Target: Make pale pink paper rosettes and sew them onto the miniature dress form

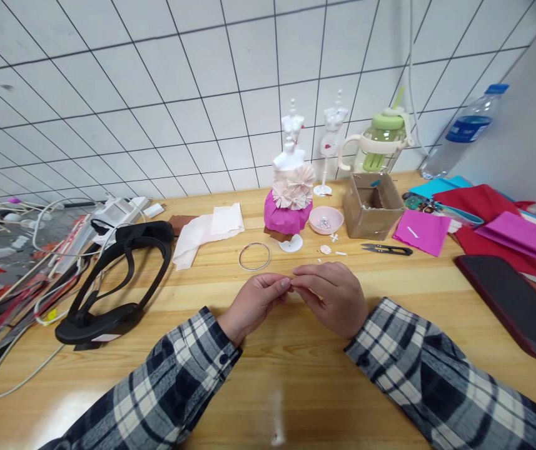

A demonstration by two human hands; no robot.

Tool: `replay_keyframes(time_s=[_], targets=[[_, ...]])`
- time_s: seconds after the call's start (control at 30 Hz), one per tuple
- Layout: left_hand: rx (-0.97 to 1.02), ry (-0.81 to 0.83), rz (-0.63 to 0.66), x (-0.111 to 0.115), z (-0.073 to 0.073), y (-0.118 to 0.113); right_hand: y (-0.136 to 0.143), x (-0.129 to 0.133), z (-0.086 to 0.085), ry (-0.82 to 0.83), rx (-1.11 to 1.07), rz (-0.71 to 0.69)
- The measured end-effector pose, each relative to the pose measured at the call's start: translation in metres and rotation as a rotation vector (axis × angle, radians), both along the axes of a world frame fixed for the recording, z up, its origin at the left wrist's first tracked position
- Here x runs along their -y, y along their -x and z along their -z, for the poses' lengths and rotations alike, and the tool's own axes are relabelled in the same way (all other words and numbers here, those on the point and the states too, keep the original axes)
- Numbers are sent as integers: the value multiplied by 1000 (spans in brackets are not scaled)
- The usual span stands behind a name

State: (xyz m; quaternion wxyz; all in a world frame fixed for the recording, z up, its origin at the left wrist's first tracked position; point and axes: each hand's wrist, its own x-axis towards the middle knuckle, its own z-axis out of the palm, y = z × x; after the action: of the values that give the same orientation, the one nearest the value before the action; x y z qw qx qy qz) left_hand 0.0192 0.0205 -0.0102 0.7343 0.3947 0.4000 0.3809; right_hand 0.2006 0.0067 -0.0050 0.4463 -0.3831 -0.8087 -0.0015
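My left hand [259, 302] and my right hand [334, 297] meet over the middle of the table, fingertips pinched together. Whatever lies between them is too small or hidden to make out. Just beyond stands a small white dress form [288, 156] in a magenta paper skirt [286, 215] with pale pink pleated paper flowers [294, 187] on its front. A thin metal ring [254, 268] lies flat beyond my left hand. Beyond my right hand are a small pale paper disc [325, 249] and tiny white scraps.
Behind stand another dress form [333, 125], a pink bowl [326, 220] of small bits, a cardboard box [373, 206] and a green-lidded jug [384, 137]. Thread snips [386, 249], coloured paper [422, 231] and a phone [514, 303] lie right. Pale paper strips [209, 231] and a black headset [117, 287] lie left.
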Motion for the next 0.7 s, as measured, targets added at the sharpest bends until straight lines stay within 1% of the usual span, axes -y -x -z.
replay_keyframes(time_s=[0.23, 0.4, 0.53, 0.63, 0.7], targets=[[19, 27, -20, 1, -1, 0, -2, 0, 0, 8, 49, 16], [25, 56, -14, 0, -1, 2, -4, -1, 1, -40, 88, 11], [64, 100, 19, -1, -1, 5, -7, 0, -1, -89, 143, -9], [69, 119, 18, -1, -1, 6, -8, 1, -2, -103, 168, -16], [63, 120, 11, -1, -2, 5, -7, 1, -2, -89, 143, -21]])
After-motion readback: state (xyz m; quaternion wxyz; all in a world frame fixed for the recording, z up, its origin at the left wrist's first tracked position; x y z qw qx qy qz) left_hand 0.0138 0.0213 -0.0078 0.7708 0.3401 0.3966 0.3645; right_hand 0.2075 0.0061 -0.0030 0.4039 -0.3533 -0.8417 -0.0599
